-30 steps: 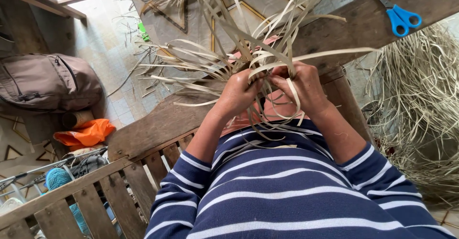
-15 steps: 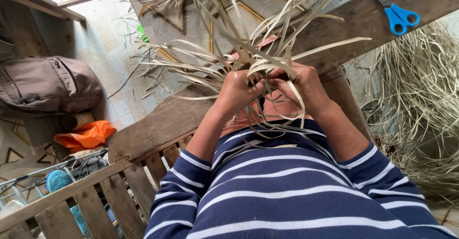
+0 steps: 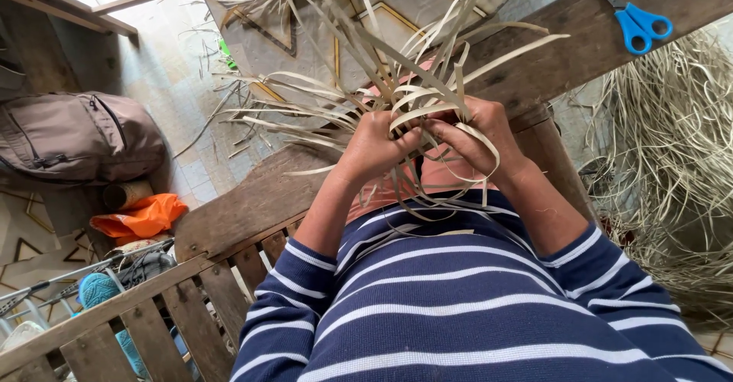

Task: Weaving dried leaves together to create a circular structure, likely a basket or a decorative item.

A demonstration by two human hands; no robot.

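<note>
Weaving of pale palm strips, held at my chest above the wooden bench: left hand and right hand, grips clenched on it, now drawn closer together, strips fanned wider, plaiting continuing.

One pair of scissors, one backpack, two hands

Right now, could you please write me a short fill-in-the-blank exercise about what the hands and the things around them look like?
1. Both hands, left hand and right hand, grip pale flat ____ fanning outward.
2. The scissors on the wooden plank have ____ handles.
3. The crumpled cloth below the grey backpack is ____.
4. The sleeves are navy with ____ stripes.

Missing words: strips; blue; orange; white
</note>
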